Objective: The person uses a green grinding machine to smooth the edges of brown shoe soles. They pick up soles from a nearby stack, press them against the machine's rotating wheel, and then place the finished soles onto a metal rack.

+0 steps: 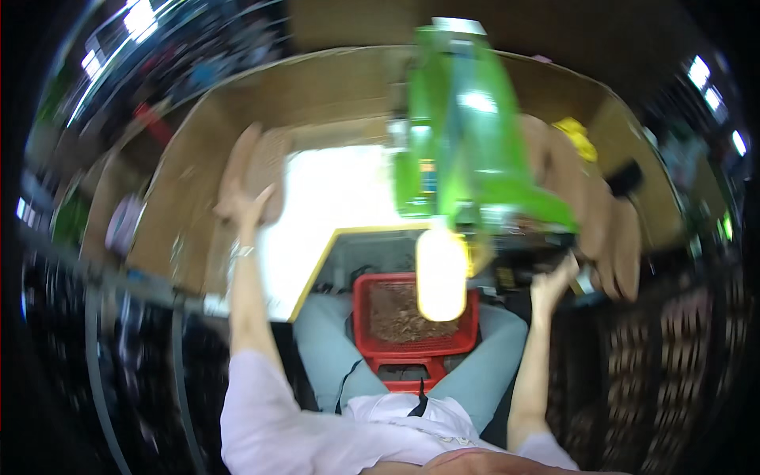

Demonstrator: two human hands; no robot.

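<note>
My left hand (241,206) reaches to the left side of the work table, thumb and fingers spread apart. It touches the near end of brown, sole-shaped pieces (269,170) lying against the cardboard wall. On the other side, my right hand (552,286) is beside the dark lower part of a green machine (487,134). Its fingers look curled together, and blur hides what they may hold. More brown sole-shaped pieces (582,190) lie overlapping just beyond that hand. A bright, rounded yellow-white part (442,275) juts from the machine toward me.
Tall cardboard walls (332,87) surround the table's white, glaring top (340,186), edged in yellow. Below, between my knees, stands a red basket (361,313) holding brown scraps (404,317). A yellow crumpled thing (575,139) lies at the right. Dark slatted crates (657,364) stand lower right.
</note>
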